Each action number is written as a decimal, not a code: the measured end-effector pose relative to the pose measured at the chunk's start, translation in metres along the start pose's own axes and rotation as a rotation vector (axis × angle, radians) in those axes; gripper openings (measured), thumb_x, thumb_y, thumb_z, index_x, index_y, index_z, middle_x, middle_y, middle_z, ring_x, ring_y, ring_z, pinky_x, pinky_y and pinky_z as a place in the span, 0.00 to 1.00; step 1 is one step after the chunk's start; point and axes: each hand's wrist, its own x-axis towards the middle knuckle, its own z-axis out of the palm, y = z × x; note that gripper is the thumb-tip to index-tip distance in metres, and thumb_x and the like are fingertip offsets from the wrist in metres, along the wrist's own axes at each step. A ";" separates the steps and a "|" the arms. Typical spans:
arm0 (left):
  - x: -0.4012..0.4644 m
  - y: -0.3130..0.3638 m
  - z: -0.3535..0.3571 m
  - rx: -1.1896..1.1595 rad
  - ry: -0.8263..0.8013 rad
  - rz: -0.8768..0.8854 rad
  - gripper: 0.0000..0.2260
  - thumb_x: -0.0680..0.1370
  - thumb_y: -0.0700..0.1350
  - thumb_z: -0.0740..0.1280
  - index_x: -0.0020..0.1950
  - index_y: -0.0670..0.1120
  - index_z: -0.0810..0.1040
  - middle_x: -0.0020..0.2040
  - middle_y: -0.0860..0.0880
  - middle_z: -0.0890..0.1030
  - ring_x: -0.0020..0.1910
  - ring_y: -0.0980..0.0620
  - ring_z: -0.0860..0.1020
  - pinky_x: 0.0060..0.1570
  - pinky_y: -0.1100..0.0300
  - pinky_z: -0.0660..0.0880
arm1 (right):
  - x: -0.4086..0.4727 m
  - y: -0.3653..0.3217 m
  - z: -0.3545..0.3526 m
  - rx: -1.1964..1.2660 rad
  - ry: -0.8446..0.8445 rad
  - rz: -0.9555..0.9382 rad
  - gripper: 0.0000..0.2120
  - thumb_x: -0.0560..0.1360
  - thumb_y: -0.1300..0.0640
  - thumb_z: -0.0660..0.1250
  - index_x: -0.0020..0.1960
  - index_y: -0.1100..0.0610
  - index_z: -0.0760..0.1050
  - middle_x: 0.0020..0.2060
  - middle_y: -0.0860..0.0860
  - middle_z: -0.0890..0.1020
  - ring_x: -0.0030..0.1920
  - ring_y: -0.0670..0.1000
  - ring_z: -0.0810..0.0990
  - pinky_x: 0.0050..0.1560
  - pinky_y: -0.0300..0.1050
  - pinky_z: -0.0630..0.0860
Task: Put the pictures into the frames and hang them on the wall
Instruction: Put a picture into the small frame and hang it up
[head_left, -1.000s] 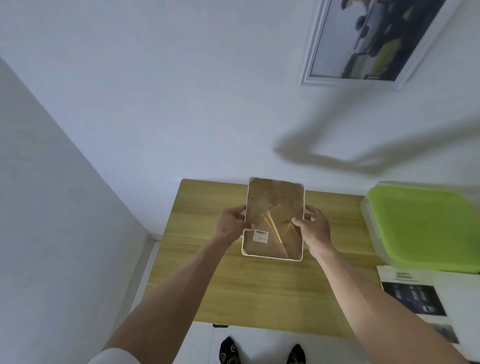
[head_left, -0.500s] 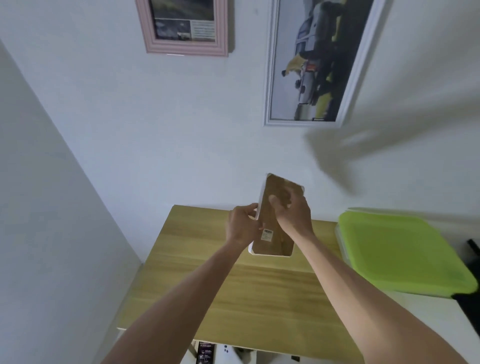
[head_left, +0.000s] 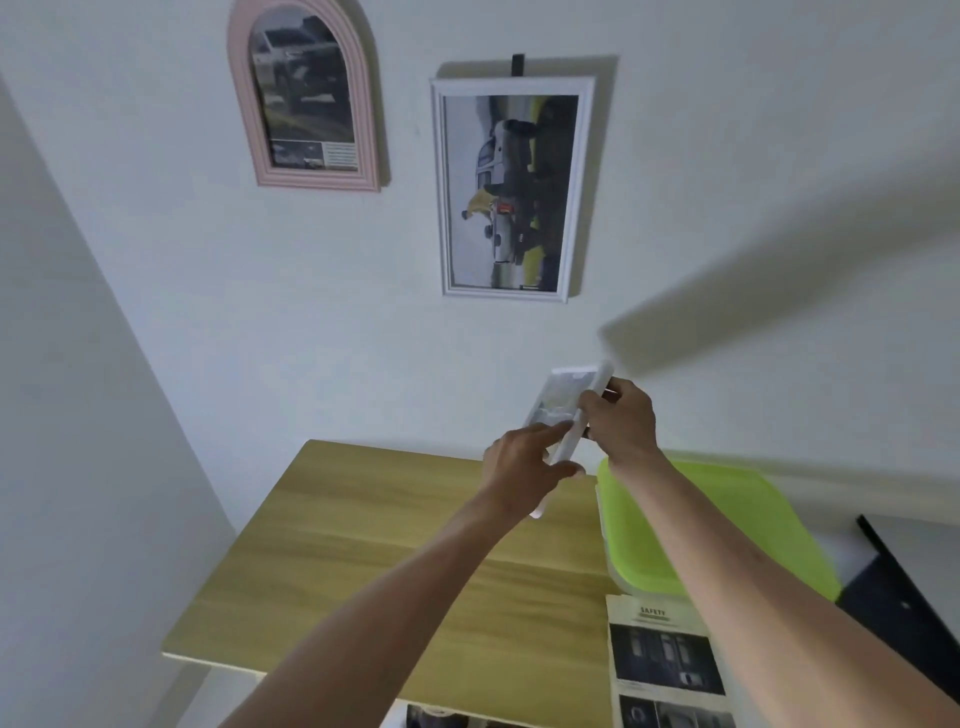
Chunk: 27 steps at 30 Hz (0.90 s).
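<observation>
Frame (head_left: 571, 410), small and white, was held in the air below the white-framed picture (head_left: 511, 189), long axis tilted up toward it. Left hand (head_left: 524, 467) pinched its lower end; right hand (head_left: 621, 421), higher and nearer that picture, gripped its right edge.

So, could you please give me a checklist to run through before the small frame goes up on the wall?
1. Grip on the white frame: ok, left hand holds its lower part and right hand pinches its upper edge.
2. Picture seated inside: cannot tell, the frame is blurred and seen nearly edge-on.
3. Front facing outward: cannot tell for the same reason.
4. Free wall space: ok, bare wall lies below and to the right of the hung white picture and pink arched frame.
5. Spare hook or nail: cannot tell, none shows on the bare wall.
6. Frame clear of the table: ok, held above it.
</observation>
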 end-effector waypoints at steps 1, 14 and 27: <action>0.003 0.007 0.000 0.017 0.018 0.014 0.27 0.69 0.61 0.74 0.67 0.61 0.75 0.59 0.59 0.81 0.54 0.55 0.79 0.52 0.57 0.75 | 0.002 -0.004 -0.011 0.053 -0.001 0.021 0.17 0.70 0.63 0.65 0.59 0.58 0.79 0.48 0.53 0.84 0.48 0.57 0.84 0.44 0.54 0.84; 0.136 0.056 -0.085 -0.192 0.232 -0.001 0.29 0.76 0.58 0.68 0.73 0.47 0.69 0.66 0.47 0.77 0.61 0.46 0.78 0.62 0.52 0.74 | 0.063 -0.103 -0.104 0.225 0.003 -0.222 0.15 0.77 0.68 0.66 0.55 0.49 0.78 0.48 0.51 0.81 0.47 0.53 0.80 0.46 0.50 0.79; 0.270 0.157 -0.130 -0.450 0.256 0.255 0.18 0.74 0.46 0.75 0.63 0.44 0.79 0.40 0.56 0.82 0.38 0.48 0.83 0.39 0.57 0.83 | 0.152 -0.219 -0.157 -0.268 0.135 -0.626 0.09 0.82 0.59 0.59 0.60 0.52 0.74 0.48 0.58 0.79 0.43 0.51 0.76 0.41 0.41 0.72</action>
